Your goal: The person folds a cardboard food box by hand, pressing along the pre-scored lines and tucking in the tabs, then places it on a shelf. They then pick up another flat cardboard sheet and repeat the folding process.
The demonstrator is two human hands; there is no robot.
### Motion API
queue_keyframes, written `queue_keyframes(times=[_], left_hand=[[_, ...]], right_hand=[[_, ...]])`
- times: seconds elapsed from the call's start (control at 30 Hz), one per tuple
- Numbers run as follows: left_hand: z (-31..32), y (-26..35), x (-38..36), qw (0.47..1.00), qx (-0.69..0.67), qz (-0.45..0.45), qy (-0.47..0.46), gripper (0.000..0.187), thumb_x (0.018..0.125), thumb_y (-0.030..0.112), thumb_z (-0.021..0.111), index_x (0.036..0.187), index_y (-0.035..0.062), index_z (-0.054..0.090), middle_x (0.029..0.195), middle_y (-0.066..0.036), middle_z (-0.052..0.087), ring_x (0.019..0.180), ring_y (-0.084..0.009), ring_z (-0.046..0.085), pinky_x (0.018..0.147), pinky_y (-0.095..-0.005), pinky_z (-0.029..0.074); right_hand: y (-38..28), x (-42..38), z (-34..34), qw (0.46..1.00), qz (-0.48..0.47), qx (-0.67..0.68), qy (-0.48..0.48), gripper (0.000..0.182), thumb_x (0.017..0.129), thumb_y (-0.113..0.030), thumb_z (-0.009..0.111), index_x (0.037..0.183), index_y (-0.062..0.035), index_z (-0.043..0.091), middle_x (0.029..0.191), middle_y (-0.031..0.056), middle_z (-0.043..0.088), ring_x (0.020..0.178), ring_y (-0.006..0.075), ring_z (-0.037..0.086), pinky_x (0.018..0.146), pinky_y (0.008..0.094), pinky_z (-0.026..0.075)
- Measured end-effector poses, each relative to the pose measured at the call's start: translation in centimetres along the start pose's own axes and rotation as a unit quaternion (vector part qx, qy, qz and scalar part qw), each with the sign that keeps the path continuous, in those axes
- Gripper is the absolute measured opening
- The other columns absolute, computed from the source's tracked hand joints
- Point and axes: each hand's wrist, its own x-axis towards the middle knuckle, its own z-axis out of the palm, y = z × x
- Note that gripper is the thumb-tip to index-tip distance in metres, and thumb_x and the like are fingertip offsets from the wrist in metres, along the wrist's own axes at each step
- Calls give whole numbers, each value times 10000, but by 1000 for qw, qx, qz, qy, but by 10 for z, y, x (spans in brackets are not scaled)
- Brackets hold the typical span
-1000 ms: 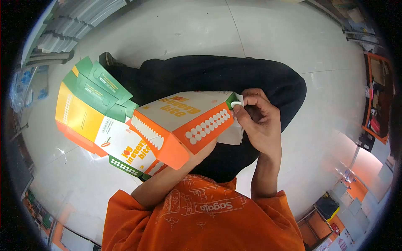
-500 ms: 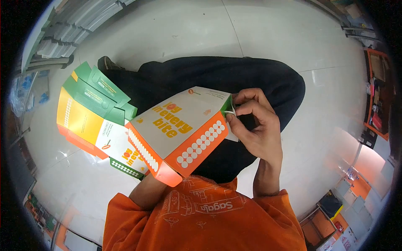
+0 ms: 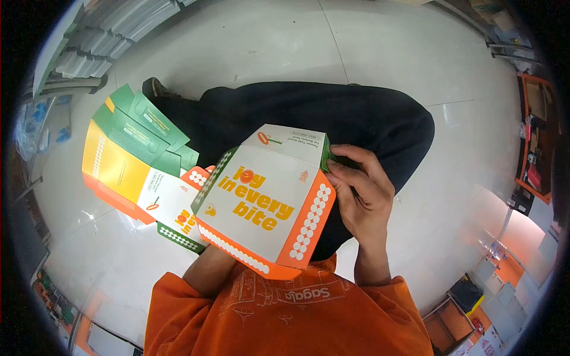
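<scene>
A printed cardboard food box (image 3: 252, 196), partly folded up, is held tilted over my lap. Its white panel reads "joy in every bite", with orange and green sides around it. My right hand (image 3: 362, 184) pinches the box's green-sided right corner between thumb and fingers. Of my left hand, only the wrist (image 3: 211, 267) shows below the box's lower left edge; the fingers are hidden behind the cardboard. Left of it lie flat, unfolded box blanks (image 3: 122, 166) in yellow, green, white and orange, partly overlapped by the held box.
My crossed legs in dark trousers (image 3: 320, 107) rest on the pale tiled floor (image 3: 267, 47). Stacks of grey-white sheets (image 3: 101, 41) stand at the upper left. A clear plastic bag with blue bits (image 3: 44, 127) lies at the left. Orange-edged shelving (image 3: 534, 136) stands at the right.
The box has turned so its white panel faces me more fully, and its lower end has swung right. My right hand remains at the corner, its fingers shifted slightly down.
</scene>
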Motion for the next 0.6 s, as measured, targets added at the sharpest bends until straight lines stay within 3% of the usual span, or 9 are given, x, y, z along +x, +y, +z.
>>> queue_keyframes(times=[0.07, 0.13, 0.23, 0.27, 0.43, 0.5, 0.53, 0.57, 0.6], left_hand=[[3, -2, 2, 1000, 11, 10, 3, 195, 900, 158, 635, 1062, 54, 664, 1046, -76, 670, 928, -194, 658, 756, -310, 523], [9, -4, 5, 999, 29, 26, 8, 196, 901, 161, 633, 1064, 55, 664, 1052, -76, 669, 934, -195, 657, 758, -311, 522], [19, -10, 8, 996, 68, 52, 18, 199, 903, 165, 630, 1067, 56, 663, 1061, -76, 667, 942, -197, 657, 762, -313, 522], [24, -11, 8, 995, 78, 60, 20, 200, 904, 166, 629, 1068, 57, 663, 1065, -77, 667, 945, -197, 656, 763, -314, 522], [32, -12, 7, 986, 141, 90, 26, 203, 906, 171, 625, 1072, 59, 662, 1077, -77, 665, 956, -199, 655, 768, -316, 522], [29, -8, 10, 992, -121, 21, -13, 222, 929, 146, 583, 1127, 57, 630, 1144, -86, 628, 1028, -197, 628, 826, -322, 506], [26, -10, 13, 996, -15, 90, 18, 238, 932, 78, 574, 1165, 36, 593, 1136, -96, 621, 1048, -181, 616, 884, -312, 483], [23, -8, 18, 995, -15, 92, 21, 238, 932, 78, 574, 1165, 36, 593, 1136, -96, 621, 1048, -181, 616, 884, -312, 483], [9, 2, 32, 977, -211, -3, 11, 284, 897, 54, 606, 1177, 28, 564, 1145, -111, 617, 1053, -203, 618, 890, -332, 490]], right_hand=[[1, -2, 3, 1000, -21, -8, 2, 167, 797, 16, 706, 961, 41, 688, 1110, 159, 626, 938, 235, 672, 727, 282, 567], [-3, -5, 10, 991, -46, -126, 9, 273, 821, 76, 633, 1089, 44, 673, 1234, 228, 576, 1064, 310, 629, 882, 337, 517], [-2, -8, 26, 982, -61, -179, 23, 399, 837, 70, 587, 1233, 23, 604, 1325, 251, 508, 1147, 341, 584, 940, 373, 483], [5, -12, 30, 984, -58, -168, 14, 450, 863, 49, 564, 1311, 6, 542, 1391, 255, 449, 1196, 352, 550, 971, 388, 462], [12, -6, 25, 994, -23, -105, 0, 503, 882, 33, 558, 1374, 15, 451, 1388, 278, 424, 1220, 414, 516, 964, 422, 477], [12, -5, 22, 996, 86, 13, 6, 542, 900, 36, 518, 1422, 0, 378, 1407, 265, 414, 1243, 392, 507, 995, 421, 450], [9, -5, 15, 992, 113, 48, -20, 547, 909, 47, 476, 1437, -4, 345, 1437, 259, 387, 1289, 378, 465, 1051, 430, 390], [9, -4, 13, 993, 110, 46, -19, 547, 909, 47, 476, 1437, -4, 345, 1437, 259, 387, 1289, 378, 465, 1051, 430, 390], [9, -3, 11, 993, 116, 25, -21, 540, 905, 56, 464, 1429, 0, 351, 1449, 260, 372, 1309, 380, 439, 1073, 432, 360]])
